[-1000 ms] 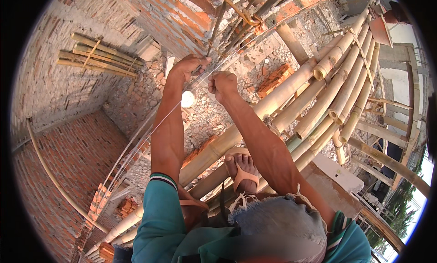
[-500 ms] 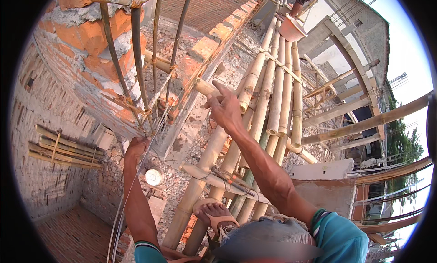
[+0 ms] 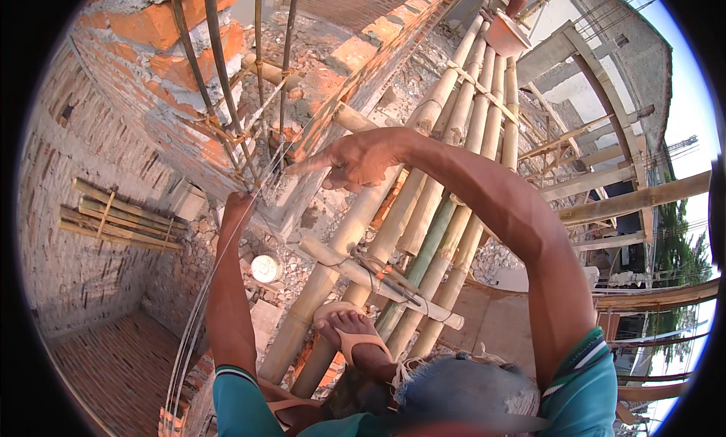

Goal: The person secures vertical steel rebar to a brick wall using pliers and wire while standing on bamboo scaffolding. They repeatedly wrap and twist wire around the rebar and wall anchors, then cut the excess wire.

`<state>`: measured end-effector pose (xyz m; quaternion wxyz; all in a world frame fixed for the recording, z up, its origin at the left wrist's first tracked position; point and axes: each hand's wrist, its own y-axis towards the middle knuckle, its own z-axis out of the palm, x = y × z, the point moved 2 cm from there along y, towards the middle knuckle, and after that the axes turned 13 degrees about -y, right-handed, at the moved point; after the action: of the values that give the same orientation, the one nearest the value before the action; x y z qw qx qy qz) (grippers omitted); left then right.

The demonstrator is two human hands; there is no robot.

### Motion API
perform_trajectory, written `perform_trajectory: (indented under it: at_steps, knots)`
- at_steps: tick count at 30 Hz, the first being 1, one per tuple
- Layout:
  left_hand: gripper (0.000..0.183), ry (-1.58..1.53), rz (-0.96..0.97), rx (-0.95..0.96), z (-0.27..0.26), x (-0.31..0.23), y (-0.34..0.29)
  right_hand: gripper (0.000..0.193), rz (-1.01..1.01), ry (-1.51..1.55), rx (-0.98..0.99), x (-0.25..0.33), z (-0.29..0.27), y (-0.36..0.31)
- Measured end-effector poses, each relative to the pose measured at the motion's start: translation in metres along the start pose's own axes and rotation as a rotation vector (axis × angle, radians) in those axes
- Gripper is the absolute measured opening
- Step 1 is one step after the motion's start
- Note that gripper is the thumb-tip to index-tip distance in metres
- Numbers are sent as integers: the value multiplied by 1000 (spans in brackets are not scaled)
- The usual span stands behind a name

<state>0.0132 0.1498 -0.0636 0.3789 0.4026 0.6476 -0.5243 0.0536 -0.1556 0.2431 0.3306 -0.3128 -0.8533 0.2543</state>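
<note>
My left hand (image 3: 238, 208) is closed at the corner of the rough brick wall; what its fingers hold is hidden. Thin wires (image 3: 198, 316) run past it, from the foot of the upright steel rods (image 3: 219, 55) down to the lower left. With its index finger stretched toward these rods, my right hand (image 3: 357, 161) hangs over the wall ledge, the other fingers bent and nothing visible in them. Several rods stand in front of the broken orange brickwork (image 3: 151, 28), bound with ties near their base.
Under me is a bamboo platform (image 3: 321, 301), where a thin tool with orange parts (image 3: 393, 274) lies on a crosspiece. A white bucket (image 3: 266, 268) stands on rubble below left. Farther along, another person's hand (image 3: 516, 6) is at an orange basin (image 3: 507, 34).
My right hand has moved left from above the bamboo toward the rods, its elbow bending outward. My left hand has risen slightly along the wall corner. The view has shifted a little.
</note>
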Motion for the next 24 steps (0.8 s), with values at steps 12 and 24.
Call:
perform_trajectory:
  at_steps: [12,24]
  knots:
    - [33,292,-18,-199,9,42,25,69,1258,-398,-641,-218,-199,-247]
    - [35,262,-147,-184,12,13,10,38,1084,-326,-227,-125,-168,-237]
